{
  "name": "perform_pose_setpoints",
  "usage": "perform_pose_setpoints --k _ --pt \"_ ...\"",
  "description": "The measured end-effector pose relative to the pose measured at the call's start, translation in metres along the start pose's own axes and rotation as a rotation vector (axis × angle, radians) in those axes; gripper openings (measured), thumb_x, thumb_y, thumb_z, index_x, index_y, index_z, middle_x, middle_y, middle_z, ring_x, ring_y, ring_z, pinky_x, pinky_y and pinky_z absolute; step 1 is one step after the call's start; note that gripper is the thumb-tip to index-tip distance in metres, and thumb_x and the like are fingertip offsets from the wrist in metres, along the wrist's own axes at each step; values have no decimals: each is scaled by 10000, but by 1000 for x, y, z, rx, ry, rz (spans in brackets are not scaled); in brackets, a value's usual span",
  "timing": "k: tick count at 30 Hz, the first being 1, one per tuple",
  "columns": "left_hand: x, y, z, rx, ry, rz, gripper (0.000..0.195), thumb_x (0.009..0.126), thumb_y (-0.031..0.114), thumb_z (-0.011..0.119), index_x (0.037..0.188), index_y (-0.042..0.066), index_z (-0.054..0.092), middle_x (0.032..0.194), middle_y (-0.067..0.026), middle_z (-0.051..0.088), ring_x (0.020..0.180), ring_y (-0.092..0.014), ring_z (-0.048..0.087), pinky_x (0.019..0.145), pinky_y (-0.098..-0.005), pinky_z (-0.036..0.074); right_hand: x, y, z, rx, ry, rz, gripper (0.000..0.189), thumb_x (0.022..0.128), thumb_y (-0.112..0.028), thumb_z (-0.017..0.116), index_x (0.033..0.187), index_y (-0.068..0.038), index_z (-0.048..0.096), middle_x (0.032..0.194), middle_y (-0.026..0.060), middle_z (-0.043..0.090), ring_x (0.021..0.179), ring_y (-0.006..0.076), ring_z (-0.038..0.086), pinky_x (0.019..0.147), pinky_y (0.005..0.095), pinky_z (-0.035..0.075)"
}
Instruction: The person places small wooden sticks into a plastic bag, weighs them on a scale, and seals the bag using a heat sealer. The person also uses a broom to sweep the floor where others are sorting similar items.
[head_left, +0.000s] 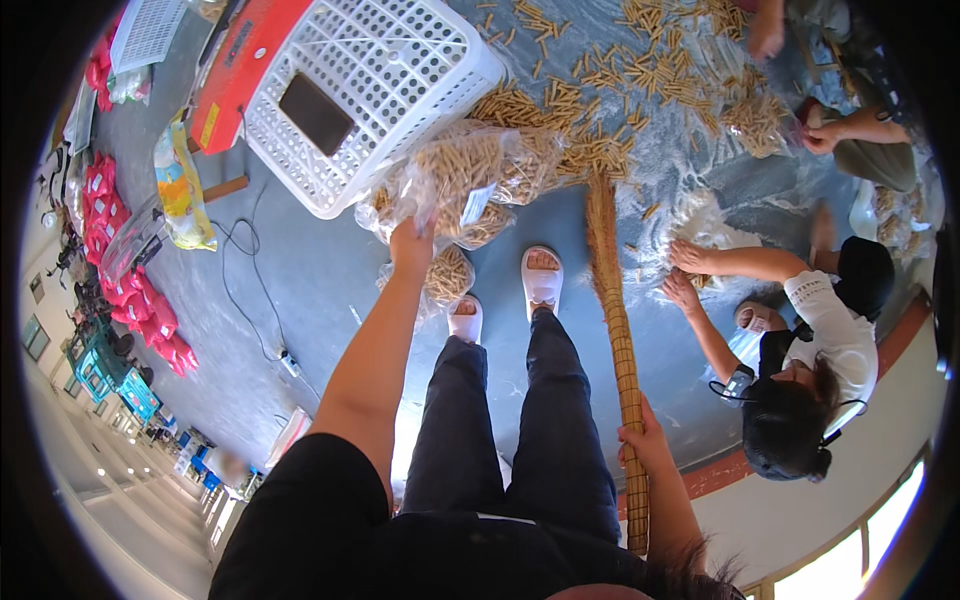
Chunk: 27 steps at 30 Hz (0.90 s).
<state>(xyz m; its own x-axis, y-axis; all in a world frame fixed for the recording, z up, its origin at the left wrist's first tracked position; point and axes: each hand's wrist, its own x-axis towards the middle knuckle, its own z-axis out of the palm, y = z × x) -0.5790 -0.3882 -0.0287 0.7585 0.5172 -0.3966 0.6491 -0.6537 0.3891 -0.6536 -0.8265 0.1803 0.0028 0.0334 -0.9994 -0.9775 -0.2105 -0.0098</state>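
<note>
My left hand (411, 244) grips the gathered neck of a clear plastic bag (457, 169), which is full of short tan sticks and bears a white label. A smaller filled bag (448, 271) lies below it by my foot. Around the handle of a long straw broom (622, 345) my right hand (649, 442) is closed. The broom's bristles (602, 202) point away from me and meet a spread of loose tan sticks (592, 154) on the grey floor.
A white perforated plastic basket (442, 97) with a dark phone (316, 114) on it stands beside a red machine (251, 67). At right a crouching person (817, 367) reaches into white powder (701, 217); others work beyond. A cable (240, 270) crosses the floor near pink bags (112, 225).
</note>
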Motion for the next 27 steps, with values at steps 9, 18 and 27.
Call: perform_pose_setpoints --k 9,18,27 --pt "-132 -50 -51 -451 136 -210 230 802 254 591 748 32 622 607 -52 582 551 -99 490 533 -287 402 -38 -9 3 -82 95 -140 761 703 30 511 1349 -176 167 714 67 471 401 143 481 336 274 414" --pt "-199 -93 -15 -347 -218 -218 217 768 289 591 779 74 614 706 -132 583 670 -271 566 587 -330 435 -17 4 48 -135 103 -72 747 728 -15 531 1350 -201 163 679 63 483 415 148 496 339 263 417" --pt "-191 -85 85 -115 -524 34 144 749 178 523 832 93 603 818 -151 590 787 -336 552 685 -397 446 0 26 50 -129 156 -96 729 731 -2 531 1347 -176 182 682 69 489 425 148 499 347 265 422"
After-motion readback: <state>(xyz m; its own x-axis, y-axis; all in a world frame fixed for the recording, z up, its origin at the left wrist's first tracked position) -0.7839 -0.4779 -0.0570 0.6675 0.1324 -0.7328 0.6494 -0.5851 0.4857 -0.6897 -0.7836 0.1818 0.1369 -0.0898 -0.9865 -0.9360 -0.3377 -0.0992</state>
